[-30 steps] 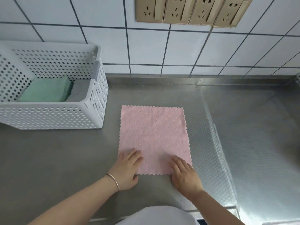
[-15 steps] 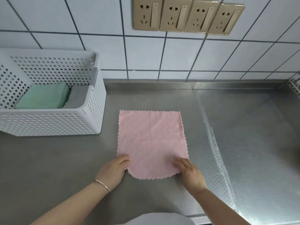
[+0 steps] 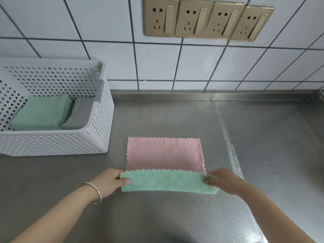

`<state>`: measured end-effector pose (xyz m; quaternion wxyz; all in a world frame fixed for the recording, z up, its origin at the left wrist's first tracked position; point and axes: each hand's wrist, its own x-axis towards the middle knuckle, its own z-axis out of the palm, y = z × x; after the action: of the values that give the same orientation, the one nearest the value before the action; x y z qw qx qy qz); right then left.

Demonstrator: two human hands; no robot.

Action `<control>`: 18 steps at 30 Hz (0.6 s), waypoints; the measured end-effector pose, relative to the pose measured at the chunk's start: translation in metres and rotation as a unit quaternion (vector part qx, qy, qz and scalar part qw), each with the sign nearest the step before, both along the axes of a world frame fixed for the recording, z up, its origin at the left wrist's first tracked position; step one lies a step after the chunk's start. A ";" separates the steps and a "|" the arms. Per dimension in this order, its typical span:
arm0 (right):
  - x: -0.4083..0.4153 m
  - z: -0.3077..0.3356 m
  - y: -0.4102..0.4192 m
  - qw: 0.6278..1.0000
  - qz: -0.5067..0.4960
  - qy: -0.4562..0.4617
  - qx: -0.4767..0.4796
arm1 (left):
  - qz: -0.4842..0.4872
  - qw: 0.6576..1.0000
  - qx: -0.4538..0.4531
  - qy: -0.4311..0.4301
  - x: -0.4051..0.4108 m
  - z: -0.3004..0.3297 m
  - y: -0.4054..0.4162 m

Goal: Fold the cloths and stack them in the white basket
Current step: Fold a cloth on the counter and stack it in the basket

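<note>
Folding the pink cloth (image 3: 164,153) in half on the steel counter (image 3: 175,116), near edge coming up and showing a green underside. Left hand (image 3: 108,181) pinching the near-left corner, right hand (image 3: 222,181) pinching the near-right one, fingers closed on the fabric. Looking soft, light and floppy (sagging a little between the grips), so holding right at the corners and keeping it taut. Sitting far-left: the white basket (image 3: 98,141), already holding a folded green cloth (image 3: 42,111) and a grey one (image 3: 78,113) just beside it.

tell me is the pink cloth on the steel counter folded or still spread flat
Partly folded: both hands, left hand and right hand, lift the pink cloth's near edge, showing its green underside.
</note>
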<state>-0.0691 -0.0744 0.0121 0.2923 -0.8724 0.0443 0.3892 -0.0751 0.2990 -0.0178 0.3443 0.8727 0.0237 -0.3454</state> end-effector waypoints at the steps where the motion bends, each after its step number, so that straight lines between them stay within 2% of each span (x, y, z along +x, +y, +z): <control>1: 0.007 0.001 0.001 0.998 -0.055 -0.014 0.017 | 0.043 0.999 -0.018 -0.006 0.005 0.000 -0.002; 4: 0.028 -0.006 0.008 0.972 -0.213 -0.062 0.071 | 0.137 0.989 -0.045 -0.031 0.020 0.001 -0.017; 6: 0.041 -0.016 0.016 0.955 -0.272 -0.087 0.078 | 0.185 0.981 -0.043 -0.032 0.032 -0.004 -0.027; 10: 0.064 -0.038 0.034 0.940 -0.318 -0.116 0.042 | 0.276 0.960 -0.022 -0.037 0.058 -0.014 -0.039; 15: 0.077 -0.053 0.047 0.936 -0.316 -0.150 -0.017 | 0.293 0.951 0.066 -0.076 0.077 -0.025 -0.051; 18: 0.077 -0.059 0.050 0.933 -0.314 -0.170 -0.028 | 0.267 0.949 0.130 -0.100 0.079 -0.034 -0.052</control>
<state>0.0078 -0.0248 -0.0468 0.3784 -0.8749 0.2768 0.1214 0.0036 0.2467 -0.0520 0.3081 0.9018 0.2661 -0.1453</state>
